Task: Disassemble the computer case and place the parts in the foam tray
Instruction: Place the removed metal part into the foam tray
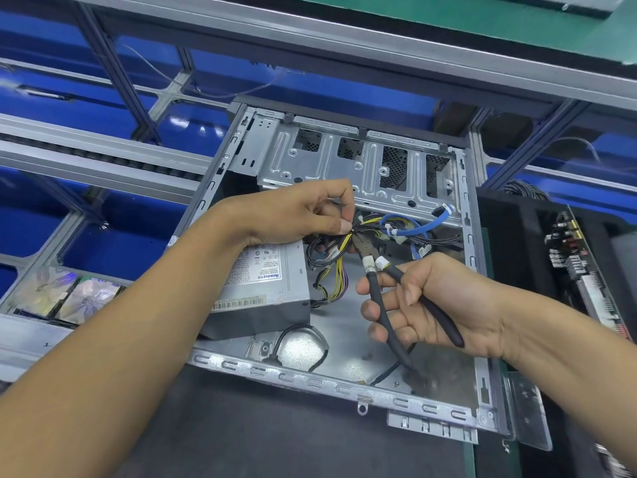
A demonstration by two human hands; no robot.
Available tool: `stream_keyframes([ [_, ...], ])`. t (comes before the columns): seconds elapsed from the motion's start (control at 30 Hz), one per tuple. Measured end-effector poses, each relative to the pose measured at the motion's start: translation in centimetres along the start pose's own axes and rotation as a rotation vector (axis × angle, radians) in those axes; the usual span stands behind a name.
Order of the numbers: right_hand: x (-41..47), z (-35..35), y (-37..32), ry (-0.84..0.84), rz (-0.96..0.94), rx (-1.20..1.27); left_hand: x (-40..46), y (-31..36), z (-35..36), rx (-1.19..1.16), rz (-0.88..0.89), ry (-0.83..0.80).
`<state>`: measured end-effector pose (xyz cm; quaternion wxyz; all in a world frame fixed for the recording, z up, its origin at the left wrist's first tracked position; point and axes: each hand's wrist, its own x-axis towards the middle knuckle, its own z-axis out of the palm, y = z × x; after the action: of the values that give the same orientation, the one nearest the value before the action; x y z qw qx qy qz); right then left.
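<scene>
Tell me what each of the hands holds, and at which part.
The right hand grips the cutting pliers by their black handles. The left hand pinches the wire bundle at a white cable tie, beside the pliers' head.

Blue bins (113, 250) are sitting behind an aluminium rail frame (103, 157) to your left and ahead of you. Two shiny patterned plates (65, 294) are lying side by side at the lower left. A green work surface (517, 25) is running along the top right. A dark mat (262, 432) is covering the bench directly below you.
</scene>
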<state>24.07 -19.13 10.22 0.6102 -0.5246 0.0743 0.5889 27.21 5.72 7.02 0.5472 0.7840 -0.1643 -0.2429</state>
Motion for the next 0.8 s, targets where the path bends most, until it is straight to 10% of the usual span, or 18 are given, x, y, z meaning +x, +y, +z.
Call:
stream_keyframes([
  [0.8, -0.9, 1.5, 1.2, 0.119, -0.118, -0.241, -0.1, -0.1, 0.0, 0.054, -0.027, 0.044],
])
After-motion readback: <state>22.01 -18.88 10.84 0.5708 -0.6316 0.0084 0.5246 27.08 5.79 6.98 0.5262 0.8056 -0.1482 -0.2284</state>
